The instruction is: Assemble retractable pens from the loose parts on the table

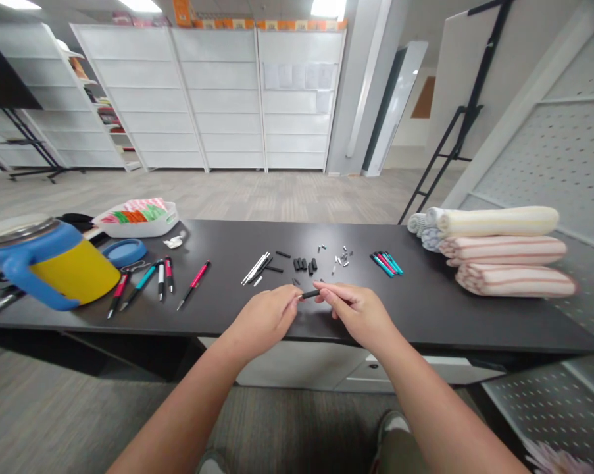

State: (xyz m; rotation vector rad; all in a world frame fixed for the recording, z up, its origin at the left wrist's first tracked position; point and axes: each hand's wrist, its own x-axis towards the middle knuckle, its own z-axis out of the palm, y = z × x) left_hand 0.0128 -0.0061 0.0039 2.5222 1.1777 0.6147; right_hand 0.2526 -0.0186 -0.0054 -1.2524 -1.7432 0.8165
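Work in hand: you hold one slim black piece [310, 294] level between both hands, above the near part of the counter [425, 316]; a pale tip shows at its left end.
Left hand: your left hand [272, 311] is closed in a pinch at that left end; the exact finger contact is too small to tell.
Right hand: your right hand [358, 309] pinches the other end between thumb and fingers; nothing else is seen in its hold.
Whole pens: five pens [194, 285] lie left of your hands, near the yellow and blue mug [87, 263]; judged by look, these are complete.
Loose parts: white rods [255, 268], short black sleeves [304, 264] and small silver pieces [343, 257] lie in separate groups beyond your hands; red and teal barrels [386, 263] lie to the right.
Progress: judged partial; the piece in your hands appears unfinished, and the grouped parts remain unjoined; whether the five pens belong to this work, I cannot tell.
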